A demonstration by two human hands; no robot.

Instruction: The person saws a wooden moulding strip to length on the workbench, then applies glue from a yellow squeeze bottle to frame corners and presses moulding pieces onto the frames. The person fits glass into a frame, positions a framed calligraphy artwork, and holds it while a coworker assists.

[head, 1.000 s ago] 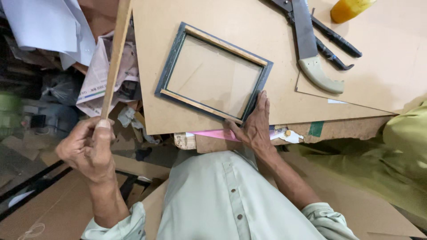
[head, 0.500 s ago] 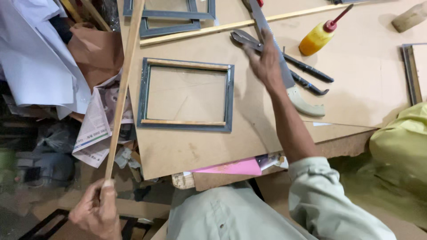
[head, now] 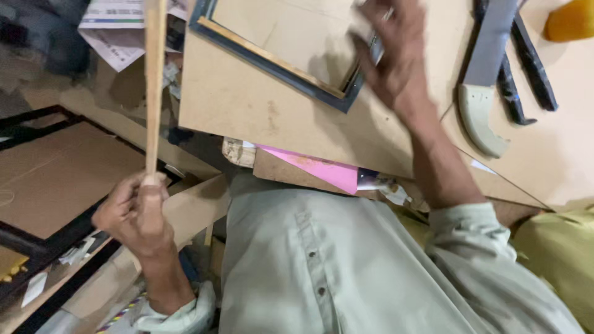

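- My left hand (head: 133, 213) is curled in a tight grip around the lower end of a long thin wooden stick (head: 154, 86), which stands nearly upright and runs out of the top of the view
- The stick is held off to the left of the desk, over the clutter below, with a folded newspaper (head: 117, 37) lying behind its upper part
- My right hand (head: 390, 59) is up on the picture frame (head: 278, 62), fingers spread and pressed on its right corner; the hand is blurred, so I cannot tell whether the grip closes around the rail or only lies flat on it
- The frame is dark with a lighter wooden inner edge and lies flat on a big brown board (head: 272, 124) that forms the top of the desk
- Just right of my forearm lies a saw with a pale handle (head: 479, 117), and beside it a pair of dark pliers (head: 526, 68)
- A yellow bottle (head: 569, 21) shows at the top right corner, well apart from both hands
- A pink sheet (head: 322, 170) sticks out from under the front edge of the board, just above my pale green shirt (head: 346, 272)
- Flat cardboard and black bars (head: 43, 179) lie low on the left, under my left hand
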